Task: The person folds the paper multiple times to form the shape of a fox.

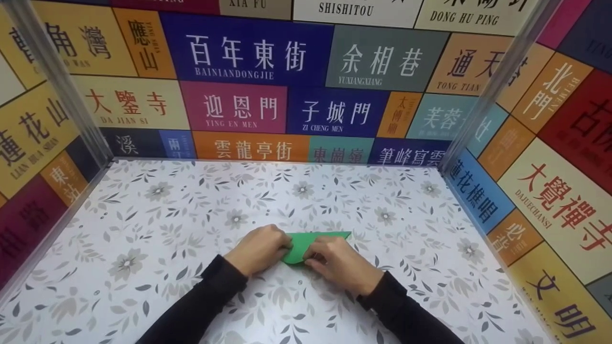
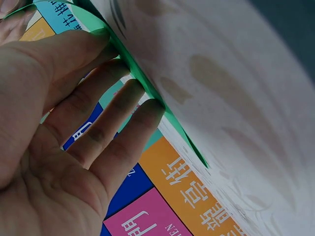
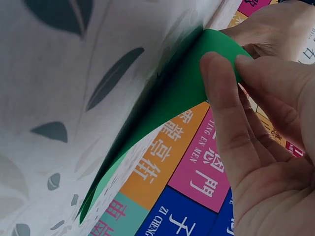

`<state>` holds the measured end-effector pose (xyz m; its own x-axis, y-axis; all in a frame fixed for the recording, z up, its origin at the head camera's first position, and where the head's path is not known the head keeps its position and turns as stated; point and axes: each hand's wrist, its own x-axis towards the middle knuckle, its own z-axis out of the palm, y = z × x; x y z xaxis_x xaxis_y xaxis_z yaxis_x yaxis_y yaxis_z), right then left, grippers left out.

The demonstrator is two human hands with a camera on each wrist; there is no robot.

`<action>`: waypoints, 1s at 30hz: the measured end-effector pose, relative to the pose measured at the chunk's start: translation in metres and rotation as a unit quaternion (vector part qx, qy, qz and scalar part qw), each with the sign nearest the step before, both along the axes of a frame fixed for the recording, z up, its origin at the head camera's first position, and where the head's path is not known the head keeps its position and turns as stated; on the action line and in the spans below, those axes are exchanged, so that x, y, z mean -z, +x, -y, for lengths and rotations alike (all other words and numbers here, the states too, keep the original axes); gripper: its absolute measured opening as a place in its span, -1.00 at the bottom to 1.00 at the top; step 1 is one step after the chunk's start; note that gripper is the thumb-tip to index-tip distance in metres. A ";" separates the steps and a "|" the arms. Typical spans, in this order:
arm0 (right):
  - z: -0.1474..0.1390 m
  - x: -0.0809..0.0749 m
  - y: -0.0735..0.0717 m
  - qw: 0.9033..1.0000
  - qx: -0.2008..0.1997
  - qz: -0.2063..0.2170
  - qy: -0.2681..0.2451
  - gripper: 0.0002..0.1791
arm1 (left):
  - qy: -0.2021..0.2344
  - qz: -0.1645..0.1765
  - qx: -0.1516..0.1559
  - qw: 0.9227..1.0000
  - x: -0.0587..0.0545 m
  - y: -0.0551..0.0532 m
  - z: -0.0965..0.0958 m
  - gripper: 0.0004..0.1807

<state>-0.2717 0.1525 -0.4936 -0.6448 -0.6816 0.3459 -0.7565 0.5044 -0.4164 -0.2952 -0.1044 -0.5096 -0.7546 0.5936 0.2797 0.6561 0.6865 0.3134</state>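
Observation:
A sheet of green paper (image 1: 306, 241) lies on the patterned table surface, its near part bent up into a curve and its right corner pointed. At its left end is my left hand (image 1: 264, 249); in the left wrist view, thumb and index finger meet at the paper (image 2: 142, 78) while the other fingertips rest along its edge. My right hand (image 1: 342, 260) pinches the raised edge between thumb and index finger, as the right wrist view shows on the curled green paper (image 3: 179, 81). Part of the paper is hidden behind both hands.
The tabletop (image 1: 191, 205) is white with grey flowers and leaves. Upright panels with coloured sign blocks stand at the back (image 1: 253, 52), left (image 1: 28, 138) and right (image 1: 550, 191). Transparent strips (image 1: 497, 86) run along the corners.

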 end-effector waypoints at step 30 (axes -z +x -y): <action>0.009 -0.003 -0.023 0.998 0.052 -0.001 -0.031 -0.92 | -0.005 -0.021 -0.002 1.000 0.003 -0.002 -0.001 -0.86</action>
